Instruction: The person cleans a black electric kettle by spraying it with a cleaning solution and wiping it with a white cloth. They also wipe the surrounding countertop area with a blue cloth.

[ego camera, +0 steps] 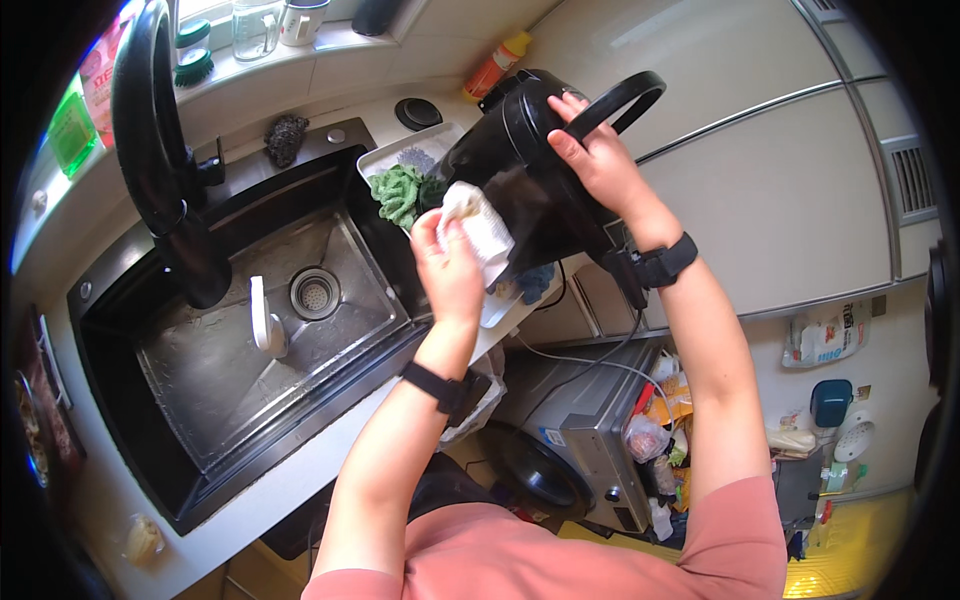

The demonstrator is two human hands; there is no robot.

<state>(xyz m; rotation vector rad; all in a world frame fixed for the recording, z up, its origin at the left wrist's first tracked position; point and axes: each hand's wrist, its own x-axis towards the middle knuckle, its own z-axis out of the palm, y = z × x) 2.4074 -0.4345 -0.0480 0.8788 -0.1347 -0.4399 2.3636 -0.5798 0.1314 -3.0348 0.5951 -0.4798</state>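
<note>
A black appliance with a loop handle (517, 165), seemingly an air fryer or a rice cooker, stands at the right of the sink. My left hand (450, 274) holds a folded white paper towel or cloth (476, 229) against its near side, fingers bent round it. My right hand (600, 161) lies on the appliance's upper part beside the handle, fingers spread, partly behind the handle. Next to the appliance, a crumpled green cloth (396, 193) lies on a pale tray (371, 159). Both wrists wear black bands.
A black-rimmed sink (225, 375) with a white-handled object (259, 315) lies left, under a black faucet (142, 150). A steel wool scrubber (286, 139) sits behind it. A yellow-capped bottle (495, 67) stands by the wall. Cords hang near a silver appliance (592, 420) below.
</note>
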